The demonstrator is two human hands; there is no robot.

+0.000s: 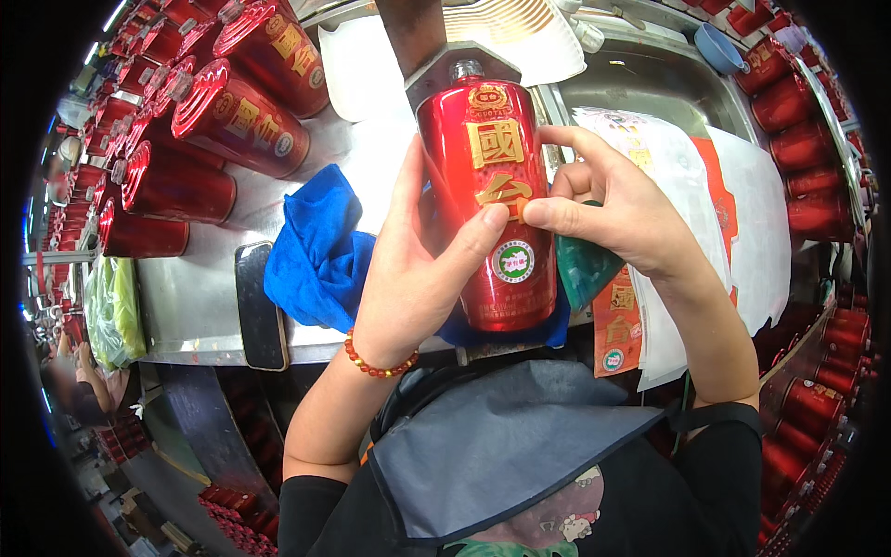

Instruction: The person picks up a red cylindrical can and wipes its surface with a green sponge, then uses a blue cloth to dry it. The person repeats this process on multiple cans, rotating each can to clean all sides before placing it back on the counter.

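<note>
A glossy red bottle [455, 209] with raised gold characters and a round white-and-green sticker [513, 262] lies in front of me, its clear stopper [466, 71] pointing away. My left hand [413, 227] wraps round its left side, thumb on the lower gold character [502, 190]. From the other side my right hand [613, 200] grips the bottle, its thumb against that character's right edge and its index finger along the bottle's upper right side. The curled fingers of the right hand are partly hidden. Beneath the bottle a blue cloth shows.
Another blue cloth [320, 246] lies to the left, beside a dark phone-like slab [262, 306]. Several red bottles [241, 121] crowd the far left. Right of me are printed sheets [682, 186], a dark green item [587, 269] and a sink [650, 84]; more red bottles [807, 148] line the right.
</note>
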